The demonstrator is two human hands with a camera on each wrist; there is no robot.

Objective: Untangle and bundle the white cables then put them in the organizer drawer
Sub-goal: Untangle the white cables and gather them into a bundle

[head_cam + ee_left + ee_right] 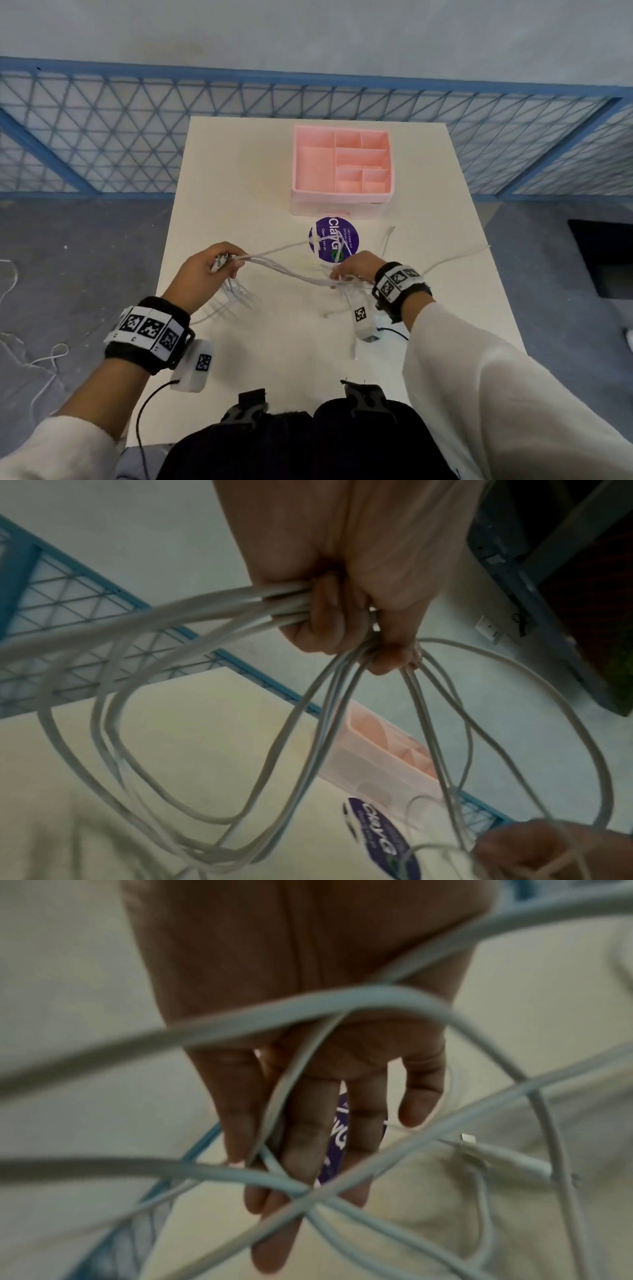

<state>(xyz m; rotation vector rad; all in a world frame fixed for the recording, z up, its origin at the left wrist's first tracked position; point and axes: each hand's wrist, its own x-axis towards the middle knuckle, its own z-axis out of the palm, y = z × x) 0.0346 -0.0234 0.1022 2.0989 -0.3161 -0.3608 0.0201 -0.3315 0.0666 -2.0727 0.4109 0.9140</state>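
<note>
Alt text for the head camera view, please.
Two hands stretch a bunch of white cables above a white table: the left hand grips one end, the right hand holds the other. Beyond them sit a purple round sticker and an empty pink organizer.

A cream-white surface (239, 192) lies in front of you. On it, near the middle, sits a round purple sticker (334, 239) with white lettering. Beyond the far edge of the surface runs a blue metal fence (102, 137) with triangular wire mesh, and behind it a pale grey wall (308, 31). Grey floor (68, 246) shows on both sides. On the floor to your left lie thin, pale loose cords (41, 359). A dark rectangular opening (606, 257) sits on the floor to your right.
</note>
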